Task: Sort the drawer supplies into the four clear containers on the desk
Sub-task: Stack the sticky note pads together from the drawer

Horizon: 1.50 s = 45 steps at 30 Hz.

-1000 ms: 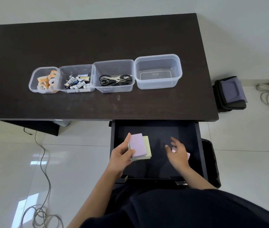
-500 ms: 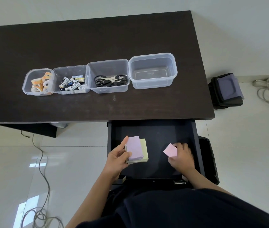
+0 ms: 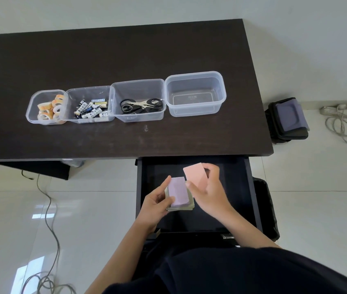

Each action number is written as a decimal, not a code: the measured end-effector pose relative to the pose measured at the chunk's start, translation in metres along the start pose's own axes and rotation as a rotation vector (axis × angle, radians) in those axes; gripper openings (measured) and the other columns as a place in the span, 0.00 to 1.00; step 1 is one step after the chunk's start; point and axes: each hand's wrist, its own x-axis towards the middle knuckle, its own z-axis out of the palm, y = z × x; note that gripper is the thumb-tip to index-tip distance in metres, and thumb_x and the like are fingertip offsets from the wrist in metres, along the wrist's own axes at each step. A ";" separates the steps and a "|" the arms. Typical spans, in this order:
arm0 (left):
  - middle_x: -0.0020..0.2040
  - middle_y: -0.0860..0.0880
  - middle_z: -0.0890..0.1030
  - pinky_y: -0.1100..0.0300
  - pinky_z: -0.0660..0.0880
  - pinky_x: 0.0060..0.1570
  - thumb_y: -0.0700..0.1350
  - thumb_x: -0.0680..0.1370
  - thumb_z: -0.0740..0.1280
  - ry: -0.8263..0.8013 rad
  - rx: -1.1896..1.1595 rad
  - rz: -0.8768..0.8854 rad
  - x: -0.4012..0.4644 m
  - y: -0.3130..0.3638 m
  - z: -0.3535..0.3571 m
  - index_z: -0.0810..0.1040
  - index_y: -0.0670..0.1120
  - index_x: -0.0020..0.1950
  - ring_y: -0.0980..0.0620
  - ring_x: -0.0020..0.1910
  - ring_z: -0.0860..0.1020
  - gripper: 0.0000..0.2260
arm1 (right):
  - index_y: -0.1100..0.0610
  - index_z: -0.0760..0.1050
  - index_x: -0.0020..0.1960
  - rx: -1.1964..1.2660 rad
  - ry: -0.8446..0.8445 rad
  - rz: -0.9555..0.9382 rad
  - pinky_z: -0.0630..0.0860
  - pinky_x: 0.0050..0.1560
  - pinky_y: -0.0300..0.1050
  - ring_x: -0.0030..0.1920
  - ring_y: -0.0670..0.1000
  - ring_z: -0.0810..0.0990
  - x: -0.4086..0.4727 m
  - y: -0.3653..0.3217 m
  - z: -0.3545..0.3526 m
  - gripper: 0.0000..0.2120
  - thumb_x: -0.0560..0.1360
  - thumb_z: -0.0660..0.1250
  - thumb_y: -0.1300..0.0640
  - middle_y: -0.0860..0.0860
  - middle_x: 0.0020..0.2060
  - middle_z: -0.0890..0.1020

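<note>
A stack of sticky notes (image 3: 179, 193) is gripped by the left hand (image 3: 154, 203), fingers curled round its edge, over the open drawer (image 3: 238, 200). A pink pad (image 3: 196, 175) is pinched by the right hand (image 3: 209, 188), just beside the stack. The far-right container (image 3: 221, 102) is seen beyond the fingertips.

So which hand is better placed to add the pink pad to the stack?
Right. The right hand already pinches the pink sticky-note pad just beside the purple-topped stack, which the left hand grips over the open drawer.
</note>
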 end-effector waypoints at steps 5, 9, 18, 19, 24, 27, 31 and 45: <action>0.51 0.43 0.81 0.51 0.77 0.52 0.35 0.77 0.65 -0.033 0.010 0.051 0.001 0.000 0.002 0.70 0.61 0.69 0.47 0.49 0.78 0.26 | 0.52 0.55 0.68 -0.056 -0.145 0.031 0.74 0.49 0.34 0.58 0.47 0.74 -0.002 -0.005 0.021 0.19 0.80 0.57 0.59 0.48 0.60 0.69; 0.58 0.46 0.82 0.47 0.77 0.57 0.32 0.77 0.64 -0.027 -0.090 0.068 -0.003 0.004 0.002 0.71 0.58 0.68 0.45 0.58 0.80 0.26 | 0.50 0.64 0.63 -0.080 -0.057 0.017 0.74 0.40 0.30 0.49 0.44 0.77 -0.005 -0.007 0.022 0.17 0.76 0.63 0.58 0.46 0.52 0.75; 0.60 0.48 0.80 0.54 0.78 0.57 0.35 0.78 0.63 -0.064 -0.166 0.102 -0.009 0.010 0.002 0.68 0.59 0.68 0.48 0.58 0.79 0.25 | 0.44 0.66 0.60 -0.142 -0.029 0.011 0.67 0.55 0.37 0.60 0.44 0.66 -0.006 -0.001 0.016 0.18 0.73 0.68 0.49 0.46 0.60 0.66; 0.61 0.47 0.80 0.54 0.78 0.57 0.35 0.78 0.63 -0.067 -0.163 0.106 -0.009 0.010 0.003 0.68 0.59 0.69 0.48 0.59 0.79 0.25 | 0.43 0.65 0.60 -0.076 -0.074 0.045 0.67 0.54 0.35 0.61 0.44 0.67 -0.006 -0.003 0.016 0.17 0.74 0.68 0.49 0.46 0.61 0.65; 0.63 0.47 0.78 0.55 0.79 0.55 0.39 0.75 0.66 -0.088 -0.153 0.138 -0.013 0.013 0.004 0.67 0.59 0.69 0.47 0.61 0.78 0.26 | 0.40 0.64 0.57 0.248 -0.210 0.084 0.76 0.49 0.35 0.59 0.44 0.75 -0.013 -0.005 0.015 0.13 0.78 0.63 0.53 0.46 0.60 0.73; 0.63 0.48 0.78 0.59 0.78 0.51 0.40 0.76 0.65 -0.117 -0.125 0.159 -0.014 0.016 0.002 0.66 0.61 0.69 0.50 0.59 0.79 0.26 | 0.41 0.63 0.60 0.291 -0.212 0.050 0.76 0.49 0.35 0.60 0.43 0.75 -0.014 -0.008 0.014 0.16 0.78 0.64 0.55 0.44 0.60 0.73; 0.64 0.49 0.76 0.55 0.76 0.60 0.45 0.75 0.63 -0.129 -0.082 0.162 -0.014 0.021 0.001 0.64 0.61 0.70 0.51 0.61 0.77 0.25 | 0.42 0.58 0.69 0.307 -0.206 0.019 0.75 0.51 0.32 0.56 0.33 0.74 -0.011 -0.012 0.014 0.26 0.78 0.65 0.57 0.42 0.60 0.71; 0.61 0.55 0.78 0.51 0.72 0.62 0.38 0.79 0.62 -0.085 0.097 0.277 0.001 0.058 0.011 0.62 0.67 0.70 0.54 0.57 0.77 0.28 | 0.31 0.62 0.59 0.310 -0.172 -0.018 0.79 0.53 0.44 0.60 0.48 0.74 0.023 -0.038 -0.002 0.27 0.73 0.70 0.56 0.53 0.61 0.71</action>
